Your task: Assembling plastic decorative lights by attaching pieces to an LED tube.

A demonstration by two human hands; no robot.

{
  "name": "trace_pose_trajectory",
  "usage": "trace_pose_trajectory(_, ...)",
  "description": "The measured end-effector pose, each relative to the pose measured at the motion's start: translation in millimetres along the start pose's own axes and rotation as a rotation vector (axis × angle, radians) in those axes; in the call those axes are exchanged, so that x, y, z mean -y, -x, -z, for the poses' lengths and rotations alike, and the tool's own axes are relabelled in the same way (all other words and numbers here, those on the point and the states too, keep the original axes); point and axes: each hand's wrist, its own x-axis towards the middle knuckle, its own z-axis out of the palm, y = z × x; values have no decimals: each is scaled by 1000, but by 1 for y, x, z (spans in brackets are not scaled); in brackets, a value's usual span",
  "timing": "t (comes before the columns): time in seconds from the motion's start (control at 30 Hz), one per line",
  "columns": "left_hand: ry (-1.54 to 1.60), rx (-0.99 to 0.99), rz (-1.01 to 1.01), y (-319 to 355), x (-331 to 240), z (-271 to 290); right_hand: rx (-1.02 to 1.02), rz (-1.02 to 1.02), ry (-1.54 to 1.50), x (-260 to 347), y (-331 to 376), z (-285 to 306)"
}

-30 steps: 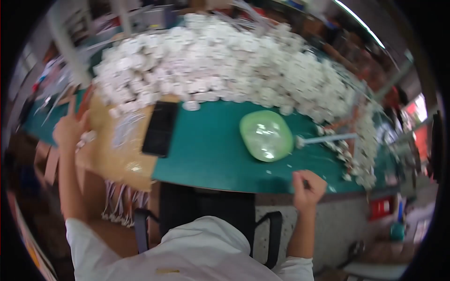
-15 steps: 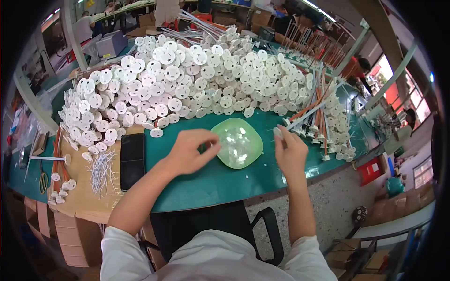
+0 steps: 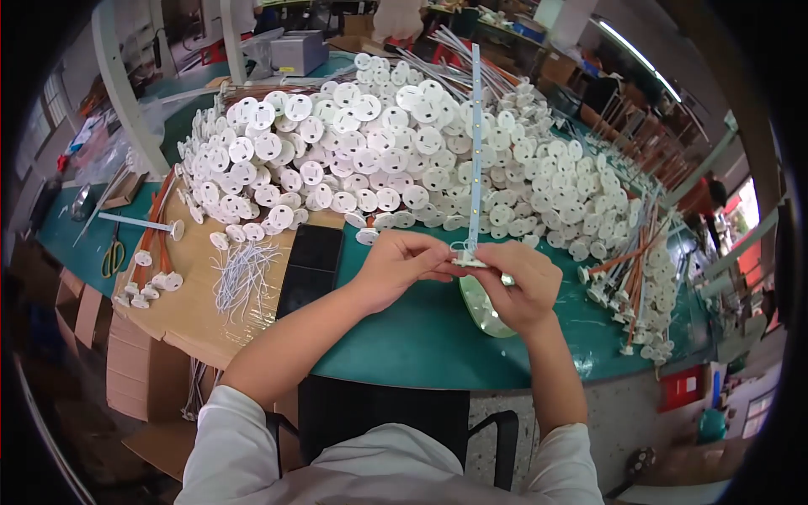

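Observation:
Over the table I hold an upright LED strip (image 3: 475,156) with small yellow dots along it and a white round base (image 3: 468,261) at its foot. My left hand (image 3: 402,268) pinches at the left side of the base, where a thin white wire loops up. From the right, my right hand (image 3: 519,282) grips the base between thumb and fingers. A small shiny piece shows by its fingers, too small to name. Below the hands a light green bowl (image 3: 486,316) with clear shiny pieces is partly hidden by my right hand.
A large heap of white disc-based pieces (image 3: 379,160) spans the table's back. To the left are a black flat device (image 3: 311,261), thin white wires (image 3: 244,278) on brown board, and scissors (image 3: 113,257). More strips with bases (image 3: 635,286) lie right. A chair armrest (image 3: 505,446) stands near me.
Apart on either side of the bowl before, my hands have come together above it, now on an LED strip with a base. The whole view has swung, shifting the table rightward.

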Motion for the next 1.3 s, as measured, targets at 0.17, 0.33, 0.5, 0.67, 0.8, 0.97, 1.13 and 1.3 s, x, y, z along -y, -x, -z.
trace_pose_trajectory(0.17, 172, 115, -9, -1, 3, 0, -25, 31, -87, -7, 8, -10)
trace_pose_trajectory(0.33, 148, 153, 29, -3, 11, 5, -85, 49, -43, -6, 21, -20)
trace_pose_trajectory(0.5, 248, 151, 28, 1, 21, 3, -126, -35, -25, 2, 29, -22)
trace_pose_trajectory(0.67, 246, 138, 4, 3, 19, -3, -32, -41, -102, -3, 27, -11)
trace_pose_trajectory(0.8, 57, 207, -103, 0, 10, 6, -18, -23, -143, -3, 24, -9)
trace_pose_trajectory(0.97, 10, 174, -10, 3, -1, -7, 90, 70, -179, -9, 12, 10)
trace_pose_trajectory(1.13, -114, 265, -120, 5, -5, 2, 126, 185, -158, -6, 1, 14)
trace_pose_trajectory(1.3, -42, 256, -231, -1, -4, 4, 178, 235, -57, -8, -22, 25)
